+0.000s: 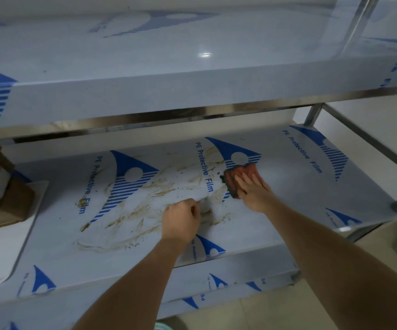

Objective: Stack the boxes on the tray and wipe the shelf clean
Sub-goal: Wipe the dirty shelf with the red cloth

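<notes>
My right hand (252, 189) lies flat, fingers straight, on an orange cloth (236, 176) pressed against the middle shelf (288, 191), which is covered in white and blue protective film. Brown smears (145, 206) spread across the shelf's middle and left. My left hand (180, 220) rests on the shelf as a curled fist beside the smears, with nothing visible in it. Brown cardboard boxes (0, 186) stand stacked on a white tray (4, 246) at the shelf's left end.
An upper shelf (169, 91) overhangs the back of the middle shelf, leaving a low gap. Steel uprights (311, 114) and a side rail (371, 144) stand at the right. A lower shelf edge (216, 282) and pale floor (276, 313) lie below.
</notes>
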